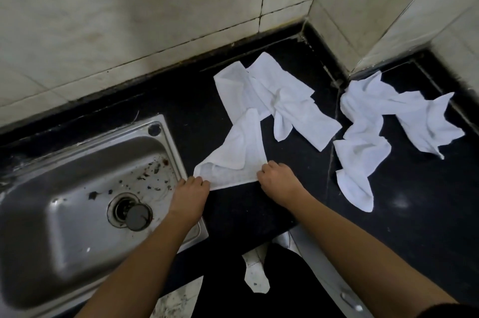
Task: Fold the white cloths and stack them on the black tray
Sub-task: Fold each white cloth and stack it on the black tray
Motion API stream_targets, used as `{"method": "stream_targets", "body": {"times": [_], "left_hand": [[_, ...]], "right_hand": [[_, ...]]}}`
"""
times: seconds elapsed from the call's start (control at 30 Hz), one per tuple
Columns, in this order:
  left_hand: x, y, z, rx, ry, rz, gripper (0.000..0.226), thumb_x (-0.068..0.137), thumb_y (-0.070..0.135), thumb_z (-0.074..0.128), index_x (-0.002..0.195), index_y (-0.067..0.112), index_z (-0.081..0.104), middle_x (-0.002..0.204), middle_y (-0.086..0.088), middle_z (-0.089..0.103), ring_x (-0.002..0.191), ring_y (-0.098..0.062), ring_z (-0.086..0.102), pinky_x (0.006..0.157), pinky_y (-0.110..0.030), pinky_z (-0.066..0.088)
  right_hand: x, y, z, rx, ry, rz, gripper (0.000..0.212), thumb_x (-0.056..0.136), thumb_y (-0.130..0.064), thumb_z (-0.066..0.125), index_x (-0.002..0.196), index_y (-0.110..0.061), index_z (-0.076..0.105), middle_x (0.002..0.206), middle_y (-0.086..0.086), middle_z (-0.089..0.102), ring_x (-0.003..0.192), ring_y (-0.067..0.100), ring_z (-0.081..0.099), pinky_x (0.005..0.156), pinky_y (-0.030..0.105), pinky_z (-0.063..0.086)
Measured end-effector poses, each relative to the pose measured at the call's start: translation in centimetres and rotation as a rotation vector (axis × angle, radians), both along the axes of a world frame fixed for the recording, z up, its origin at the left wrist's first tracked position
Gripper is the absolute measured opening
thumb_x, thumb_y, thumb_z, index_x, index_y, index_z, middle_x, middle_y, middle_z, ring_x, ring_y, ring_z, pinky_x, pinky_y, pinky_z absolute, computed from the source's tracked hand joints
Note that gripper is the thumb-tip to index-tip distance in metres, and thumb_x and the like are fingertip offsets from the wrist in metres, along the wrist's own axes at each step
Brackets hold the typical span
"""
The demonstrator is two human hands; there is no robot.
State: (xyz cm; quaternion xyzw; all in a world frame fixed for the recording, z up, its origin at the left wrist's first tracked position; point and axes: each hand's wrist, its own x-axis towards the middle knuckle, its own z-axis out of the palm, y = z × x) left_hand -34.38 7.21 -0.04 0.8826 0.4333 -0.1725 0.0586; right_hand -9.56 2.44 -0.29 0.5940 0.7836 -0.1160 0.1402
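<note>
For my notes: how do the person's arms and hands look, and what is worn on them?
The left hand and right hand are bare: no gloves, rings or watch show. The forearms are uncovered; a dark sleeve edge shows on the right arm at the lower corner.

Countertop: black countertop (233, 214), set in a tiled corner.
Sink: steel sink (64, 227) sunk into its left part.
Near cloth: near cloth (241, 157), partly folded, just beside the sink.
Middle cloths: middle cloths (280, 100), crumpled and overlapping, touching the near cloth.
Right cloths: right cloths (383, 120), a rumpled heap apart from the others.
</note>
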Motion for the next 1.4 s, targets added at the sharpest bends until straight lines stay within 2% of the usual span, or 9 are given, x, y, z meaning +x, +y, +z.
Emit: {"method": "stream_targets", "body": {"times": [0.13,0.27,0.37,0.47,0.6,0.8,1.0,1.2,1.4], "left_hand": [[0.2,-0.1,0.9,-0.033,0.153,0.049,0.026,0.086,0.01,0.058,0.111,0.016,0.06,0.113,-0.005,0.058,0.107,-0.024,0.056,0.088,-0.035,0.044],[0.2,-0.9,1.0,-0.011,0.136,0.071,0.021,0.085,0.01,0.06,0.104,0.017,0.066,0.112,-0.003,0.056,0.107,-0.023,0.054,0.084,-0.034,0.045],[0.1,-1.7,0.7,0.004,0.118,0.053,0.018,0.061,0.01,0.081,0.073,0.017,0.069,0.081,-0.002,0.063,0.08,-0.023,0.061,0.061,-0.035,0.049],[-0.4,-2.6,0.1,0.047,0.007,0.018,0.035,0.034,0.008,0.087,0.056,0.014,0.06,0.056,-0.003,0.056,0.055,-0.024,0.057,0.045,-0.028,0.042],[-0.3,-2.4,1.8,0.023,-0.263,0.208,0.024,0.06,0.012,0.081,0.071,0.013,0.059,0.066,-0.002,0.058,0.066,-0.024,0.057,0.051,-0.031,0.047],[0.8,1.6,8.1,0.06,-0.793,0.438,0.007,0.091,0.019,0.066,0.096,0.019,0.07,0.084,0.005,0.065,0.079,-0.015,0.059,0.07,-0.03,0.047],[3.0,3.1,15.7,0.017,-1.213,0.697,0.008,0.087,0.015,0.067,0.09,0.02,0.072,0.079,0.002,0.069,0.071,-0.012,0.061,0.067,-0.026,0.049],[2.3,1.4,17.8,0.0,-1.243,0.662,0.017,0.085,0.005,0.061,0.074,0.017,0.064,0.068,0.005,0.061,0.056,-0.003,0.049,0.055,-0.018,0.039],[1.6,2.1,17.0,-0.011,-1.166,0.672,0.005,0.092,0.021,0.064,0.092,0.019,0.069,0.073,0.005,0.066,0.063,-0.013,0.063,0.061,-0.03,0.051]], "right_hand": [[1.1,0.1,1.4,-0.006,0.101,-0.105,0.019,0.056,-0.009,0.081,0.062,-0.011,0.063,0.068,0.004,0.059,0.06,0.022,0.059,0.044,0.023,0.026],[2.6,-1.2,0.5,-0.026,0.104,-0.096,0.031,0.092,-0.015,0.051,0.121,-0.011,0.062,0.121,0.005,0.059,0.102,0.028,0.059,0.07,0.038,0.052],[1.8,-2.4,0.4,-0.053,0.054,-0.053,0.017,0.08,-0.02,0.074,0.095,-0.014,0.07,0.098,0.004,0.065,0.083,0.023,0.062,0.053,0.031,0.049],[1.1,-3.6,-0.4,-0.062,0.057,-0.075,0.037,0.041,-0.01,0.091,0.05,-0.016,0.055,0.056,-0.001,0.052,0.046,0.017,0.051,0.038,0.022,0.021],[1.0,-3.7,3.1,0.016,0.201,-0.248,0.019,0.084,-0.028,0.06,0.074,-0.013,0.056,0.081,0.004,0.056,0.074,0.026,0.061,0.057,0.03,0.038],[3.8,-0.9,11.0,0.266,0.713,-0.785,0.016,0.083,-0.038,0.06,0.079,-0.023,0.063,0.077,-0.011,0.064,0.072,0.011,0.061,0.066,0.028,0.048],[4.2,0.2,17.6,0.502,1.047,-0.82,0.013,0.091,-0.032,0.059,0.079,-0.033,0.062,0.077,-0.011,0.067,0.068,0.007,0.063,0.066,0.022,0.046],[4.2,-1.3,18.3,0.525,1.102,-0.785,0.014,0.091,-0.03,0.062,0.078,-0.034,0.064,0.073,-0.013,0.065,0.073,0.02,0.068,0.068,0.028,0.052],[4.3,-0.4,17.7,0.462,1.049,-0.796,0.012,0.098,-0.031,0.058,0.091,-0.025,0.065,0.078,-0.007,0.07,0.067,0.006,0.068,0.064,0.022,0.051]]}}
